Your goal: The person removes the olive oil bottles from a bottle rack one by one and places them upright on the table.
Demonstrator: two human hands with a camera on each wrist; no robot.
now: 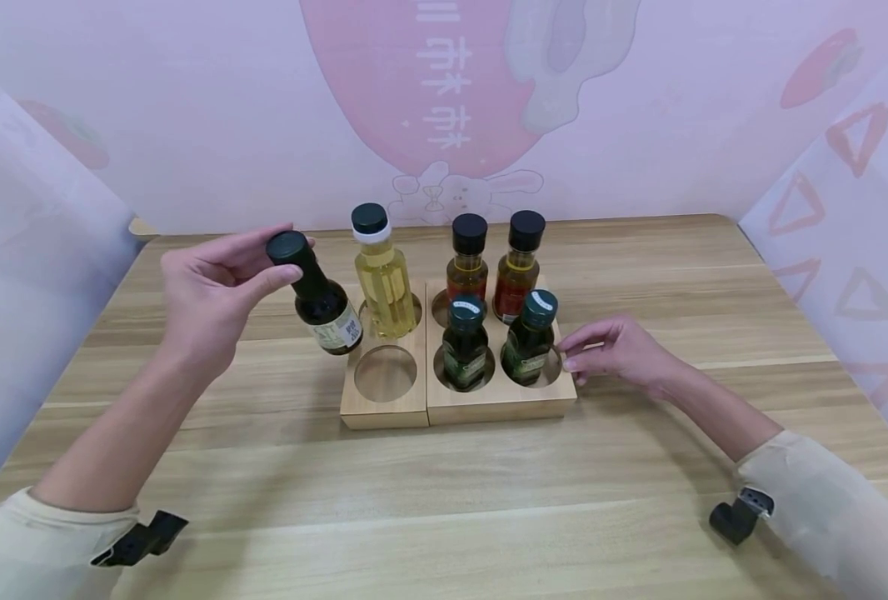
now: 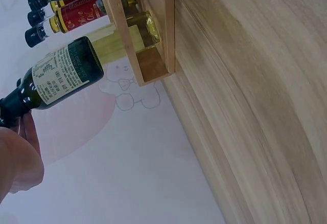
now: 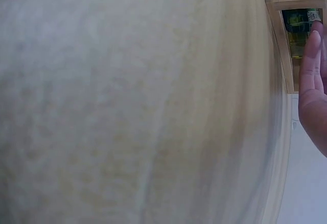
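Observation:
My left hand (image 1: pixel 215 279) pinches a dark glass bottle (image 1: pixel 331 321) by its black-capped neck. The bottle tilts, its label and base toward the narrow wooden rack (image 1: pixel 350 408); its base overlaps that rack's left edge in the head view. Behind the narrow rack's front round hole stands a bottle of pale yellow oil (image 1: pixel 384 287). A wider wooden rack (image 1: pixel 500 408) abuts it on the right. At that rack's right end my right hand (image 1: pixel 624 354) holds the edge with thumb and fingertips. The right wrist view shows those fingers at the rack's open side.
Two green-capped bottles (image 1: pixel 465 346) (image 1: pixel 530 342) stand in the wider rack's front holes. Two black-capped, red-labelled bottles (image 1: pixel 468 271) (image 1: pixel 517 271) stand behind them. The wooden table (image 1: pixel 444 508) ends at a printed backdrop (image 1: pixel 226 108); side panels flank it.

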